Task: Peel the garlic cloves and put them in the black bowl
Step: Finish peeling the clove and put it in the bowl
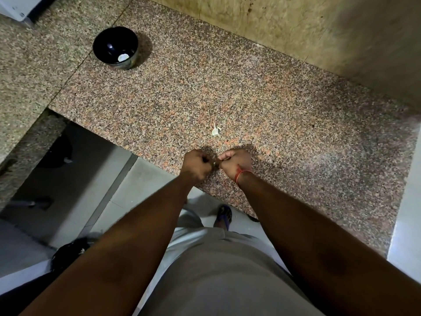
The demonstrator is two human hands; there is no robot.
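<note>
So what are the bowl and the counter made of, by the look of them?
Bowl: black and glossy, bright highlights inside, so probably glazed ceramic, possibly plastic. Counter: speckled pink, grey and black grain with a dull sheen, looks like polished granite.

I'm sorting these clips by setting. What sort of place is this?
Probably a home kitchen: a speckled granite counter against a stone wall, a black bowl holding a peeled garlic clove, and garlic skin by the hands.
</note>
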